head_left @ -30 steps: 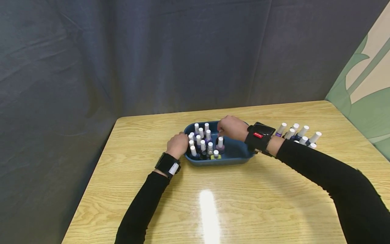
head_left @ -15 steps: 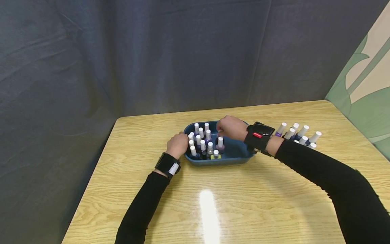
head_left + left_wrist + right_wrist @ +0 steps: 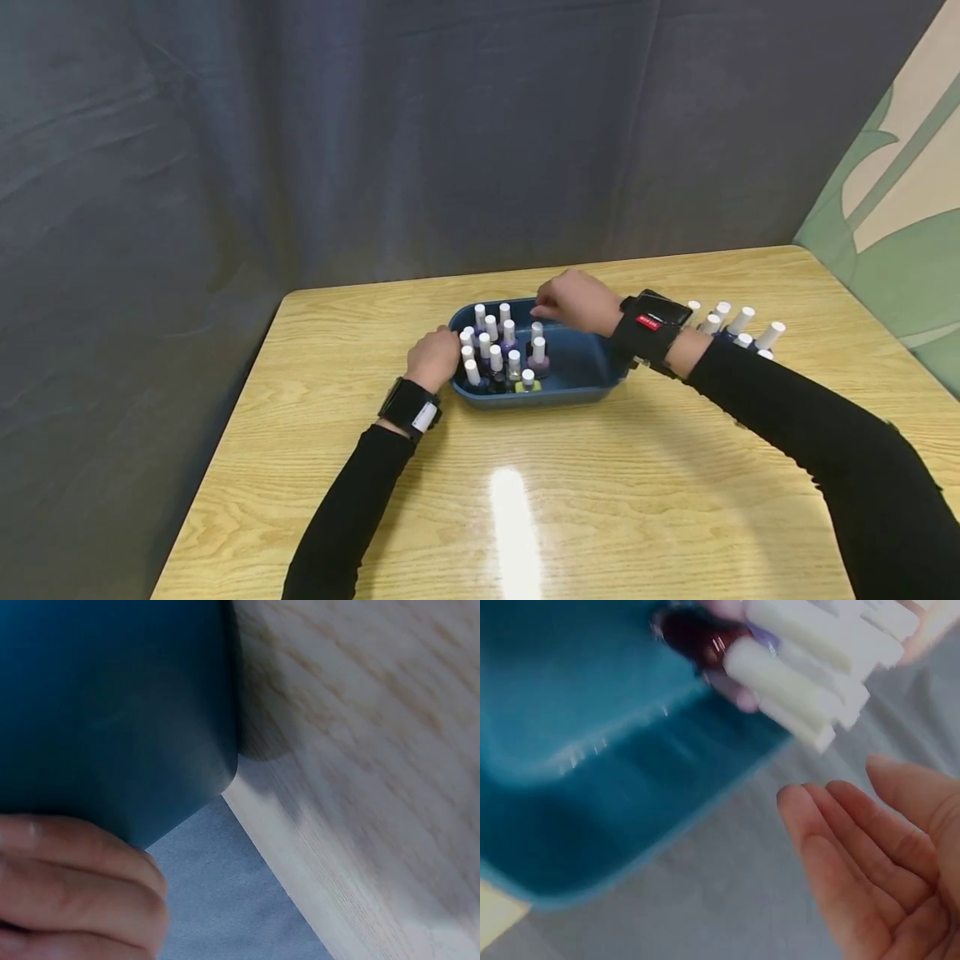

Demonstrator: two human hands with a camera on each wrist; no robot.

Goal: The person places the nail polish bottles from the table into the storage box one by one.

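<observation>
The left hand (image 3: 433, 357) grips the left end of the blue tray (image 3: 581, 367) in the middle of the frame. The right hand (image 3: 573, 302) hovers above the tray with loose fingers, holding nothing. Nail polish bottles (image 3: 498, 354) stand inside. More bottles (image 3: 738, 325) stand on the tabletop (image 3: 600, 483) at right.

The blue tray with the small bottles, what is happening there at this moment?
A person is working at a blue tray of white-capped nail polish bottles on a wooden table. The left hand rests against the tray's left end. The right hand hovers over the tray, open and holding nothing. More bottles stand on the table to the right.
</observation>
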